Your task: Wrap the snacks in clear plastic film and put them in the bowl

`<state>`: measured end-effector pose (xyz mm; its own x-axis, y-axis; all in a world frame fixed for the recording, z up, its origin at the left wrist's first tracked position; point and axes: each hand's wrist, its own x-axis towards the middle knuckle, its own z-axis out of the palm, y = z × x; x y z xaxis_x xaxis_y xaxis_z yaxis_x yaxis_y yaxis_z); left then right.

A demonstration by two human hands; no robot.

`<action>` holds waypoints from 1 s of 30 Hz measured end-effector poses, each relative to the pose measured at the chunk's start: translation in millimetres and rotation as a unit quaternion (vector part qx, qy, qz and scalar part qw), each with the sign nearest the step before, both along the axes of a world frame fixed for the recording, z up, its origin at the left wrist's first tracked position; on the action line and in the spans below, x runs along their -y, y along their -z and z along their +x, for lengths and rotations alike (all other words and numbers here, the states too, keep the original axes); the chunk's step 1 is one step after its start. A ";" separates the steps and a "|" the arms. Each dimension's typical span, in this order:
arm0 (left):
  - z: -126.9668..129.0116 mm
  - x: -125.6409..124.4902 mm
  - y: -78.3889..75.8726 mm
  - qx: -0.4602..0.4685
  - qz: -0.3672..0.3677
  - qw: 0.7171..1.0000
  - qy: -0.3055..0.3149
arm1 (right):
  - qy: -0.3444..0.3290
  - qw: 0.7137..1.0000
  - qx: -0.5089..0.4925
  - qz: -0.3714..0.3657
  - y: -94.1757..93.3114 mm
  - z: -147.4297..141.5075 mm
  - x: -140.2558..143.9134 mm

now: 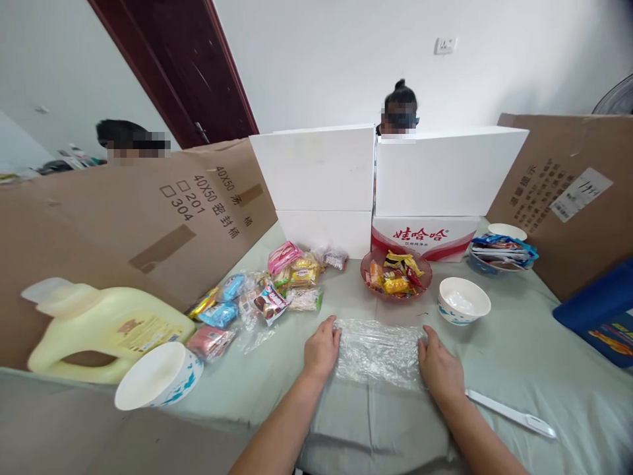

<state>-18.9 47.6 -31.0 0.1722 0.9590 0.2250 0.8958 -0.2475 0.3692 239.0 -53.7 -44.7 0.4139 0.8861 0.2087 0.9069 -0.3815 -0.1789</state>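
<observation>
A crinkled sheet of clear plastic [378, 353], perhaps a flat bag, stretches between both hands low over the table. My left hand [321, 349] is closed on its left edge, thumb and fingers pinching. At the right edge my right hand [442, 369] grips it the same way. Snacks in wrappers [271, 303] lie heaped left of my left hand. Beyond the plastic stands a reddish glass bowl [366, 285] with more wrapped snacks. A white bowl with blue print [459, 315] sits past my right hand. Beside my right wrist lies a white plastic handle [514, 414], its other end hidden.
A yellow jug [163, 307] and another white bowl [185, 379] are at left. White boxes [321, 171] and cardboard [217, 218] wall the table. Packets fill a bowl [487, 267] at right, near a blue container [606, 316]. Two people are behind the boxes.
</observation>
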 end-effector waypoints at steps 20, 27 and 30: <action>41.2 26.9 0.7 -0.117 -0.016 0.932 0.344 | -0.166 0.981 0.039 0.095 -23.4 -24.7 1.5; 27.7 20.4 -0.6 -0.148 -0.014 0.944 0.296 | -0.249 0.963 -0.028 -0.094 -11.6 -33.8 -8.0; -2.1 10.4 4.2 -0.168 -0.009 0.958 0.233 | -0.179 0.977 -0.024 -0.118 -8.2 -12.4 -2.7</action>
<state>-21.0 37.2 -35.2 0.6428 0.7633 0.0650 0.7583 -0.6460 0.0872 226.5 -51.0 -36.5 0.0737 0.9968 -0.0304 0.9824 -0.0778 -0.1698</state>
